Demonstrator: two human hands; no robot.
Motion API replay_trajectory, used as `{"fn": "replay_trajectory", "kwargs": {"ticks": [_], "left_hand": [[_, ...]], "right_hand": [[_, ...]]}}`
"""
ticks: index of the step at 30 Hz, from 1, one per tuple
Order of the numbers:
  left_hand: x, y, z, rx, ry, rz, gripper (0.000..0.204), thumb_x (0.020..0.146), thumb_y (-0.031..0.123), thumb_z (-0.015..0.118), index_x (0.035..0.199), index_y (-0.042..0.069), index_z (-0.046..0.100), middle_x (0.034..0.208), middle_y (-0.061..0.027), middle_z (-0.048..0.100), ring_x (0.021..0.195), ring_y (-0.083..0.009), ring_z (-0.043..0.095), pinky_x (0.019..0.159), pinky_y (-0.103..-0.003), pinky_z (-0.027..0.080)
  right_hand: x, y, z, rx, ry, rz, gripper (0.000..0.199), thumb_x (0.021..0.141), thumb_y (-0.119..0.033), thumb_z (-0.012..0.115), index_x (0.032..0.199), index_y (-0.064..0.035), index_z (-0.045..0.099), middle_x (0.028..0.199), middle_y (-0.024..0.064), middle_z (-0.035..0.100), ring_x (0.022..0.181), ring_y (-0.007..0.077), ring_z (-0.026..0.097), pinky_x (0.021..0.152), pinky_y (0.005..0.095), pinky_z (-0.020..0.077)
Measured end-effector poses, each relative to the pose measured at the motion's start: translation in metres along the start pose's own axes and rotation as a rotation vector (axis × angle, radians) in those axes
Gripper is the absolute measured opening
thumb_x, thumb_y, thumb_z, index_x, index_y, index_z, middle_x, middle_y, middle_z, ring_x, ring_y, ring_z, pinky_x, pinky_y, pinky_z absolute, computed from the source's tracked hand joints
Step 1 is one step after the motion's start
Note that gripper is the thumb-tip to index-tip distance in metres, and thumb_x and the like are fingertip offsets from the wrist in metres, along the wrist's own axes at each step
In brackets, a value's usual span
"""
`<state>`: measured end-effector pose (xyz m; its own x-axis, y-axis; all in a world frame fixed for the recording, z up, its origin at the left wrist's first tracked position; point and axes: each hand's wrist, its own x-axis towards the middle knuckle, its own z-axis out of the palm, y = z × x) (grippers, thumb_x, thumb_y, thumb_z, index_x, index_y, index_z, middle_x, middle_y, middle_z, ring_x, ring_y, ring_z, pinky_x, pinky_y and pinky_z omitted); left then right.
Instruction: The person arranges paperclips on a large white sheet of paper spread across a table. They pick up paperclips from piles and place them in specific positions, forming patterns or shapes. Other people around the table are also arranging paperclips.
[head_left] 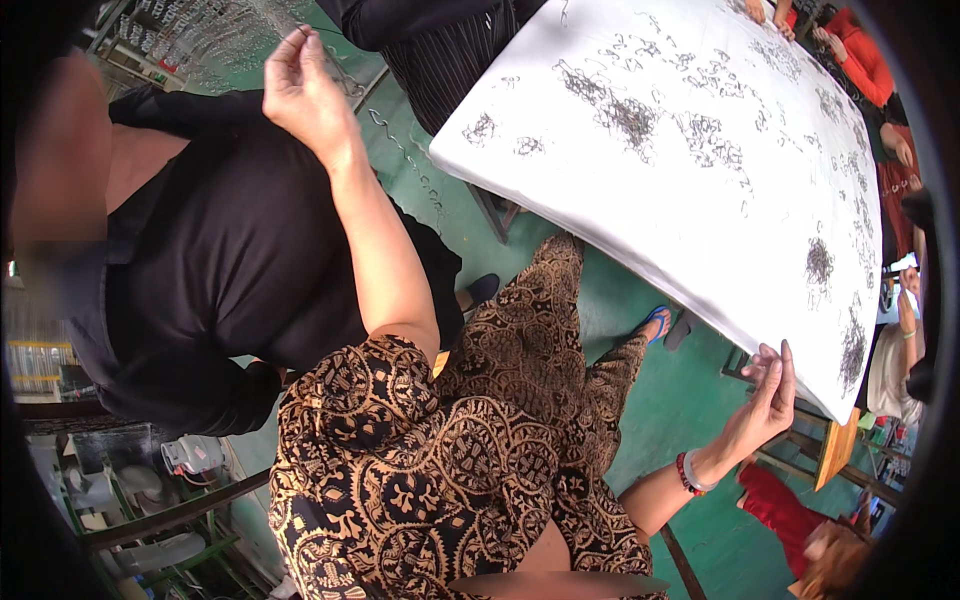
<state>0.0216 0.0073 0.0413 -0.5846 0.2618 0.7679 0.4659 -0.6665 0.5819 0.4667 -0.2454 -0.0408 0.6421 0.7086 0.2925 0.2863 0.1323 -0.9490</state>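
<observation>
The person's left hand (305, 90) is lifting toward eleven o'clock, its grip pinched shut on a thin wire hook (318, 35) held between fingertips. The right hand (768, 385) is resting open at four o'clock, fingers spread flat against the near edge of the white sheet (620, 230) covering the counter — gripping nothing. Small dark wire pieces (625, 115) are lying in loose heaps across that sheet, toward one o'clock. A chain of linked hooks (405, 150) seems to be trailing down over the green floor (680, 400) below the raised hand. Judging from this, keeping the pinch light and the strand untwisted would be serving well, with the free hand steadying the sheet. The hook's exact shape is too fine to make out, and another person in black (200, 260) is blocking the left side — the counter's far end is cut off.
</observation>
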Motion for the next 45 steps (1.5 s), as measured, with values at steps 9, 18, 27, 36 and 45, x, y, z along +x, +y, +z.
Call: {"fn": "replay_trajectory", "kwargs": {"ticks": [9, 18, 27, 36, 45], "left_hand": [[-0.018, -0.058, 0.0, -0.106, 0.238, -0.258, 0.038, 0.083, 0.002, 0.07, 0.114, -0.005, 0.049, 0.091, -0.0124, 0.066, 0.082, -0.0147, 0.063, 0.075, -0.026, 0.051], [-0.019, -0.088, -0.02, 0.299, 0.288, -0.23, 0.046, 0.071, 0.011, 0.084, 0.091, -0.006, 0.047, 0.08, -0.0112, 0.061, 0.071, -0.0163, 0.058, 0.066, -0.029, 0.051], [-0.02, -0.106, -0.019, 0.137, 0.224, -0.159, 0.022, 0.074, 0.004, 0.08, 0.075, -0.007, 0.061, 0.077, -0.0124, 0.069, 0.068, -0.0151, 0.064, 0.065, -0.025, 0.052], [-0.018, -0.085, -0.011, 0.156, 0.319, -0.184, 0.023, 0.076, -0.001, 0.076, 0.079, -0.006, 0.054, 0.081, -0.0152, 0.068, 0.072, -0.0155, 0.066, 0.069, -0.025, 0.056], [-0.061, -0.014, 0.009, 0.163, 0.391, -0.16, 0.033, 0.085, 0.009, 0.071, 0.103, -0.006, 0.047, 0.099, -0.0145, 0.061, 0.09, -0.0206, 0.062, 0.08, -0.032, 0.053]], "right_hand": [[0.0, 0.003, 0.003, 0.023, -0.045, 0.008, 0.029, 0.097, -0.009, 0.054, 0.12, 0.0063, 0.06, 0.092, 0.013, 0.067, 0.074, 0.0132, 0.058, 0.065, 0.0254, 0.0478], [0.008, 0.001, 0.0, -0.003, 0.007, 0.086, 0.026, 0.094, -0.004, 0.055, 0.116, 0.0071, 0.062, 0.088, 0.0127, 0.068, 0.074, 0.0139, 0.062, 0.068, 0.0254, 0.0512], [0.121, 0.133, 0.019, -0.184, 0.009, 0.115, 0.022, 0.094, -0.017, 0.056, 0.109, -0.0022, 0.064, 0.078, 0.0101, 0.07, 0.068, 0.0122, 0.064, 0.055, 0.0242, 0.0509], [0.191, 0.188, 0.094, -0.791, -0.043, -0.152, 0.016, 0.082, -0.012, 0.066, 0.092, -0.0003, 0.072, 0.088, 0.0222, 0.067, 0.085, 0.0371, 0.064, 0.079, 0.0427, 0.0509], [0.194, 0.19, 0.107, -0.426, 0.056, 0.129, 0.014, 0.076, -0.009, 0.071, 0.083, 0.0024, 0.07, 0.078, 0.0158, 0.069, 0.07, 0.0272, 0.065, 0.068, 0.0374, 0.0513]]}}
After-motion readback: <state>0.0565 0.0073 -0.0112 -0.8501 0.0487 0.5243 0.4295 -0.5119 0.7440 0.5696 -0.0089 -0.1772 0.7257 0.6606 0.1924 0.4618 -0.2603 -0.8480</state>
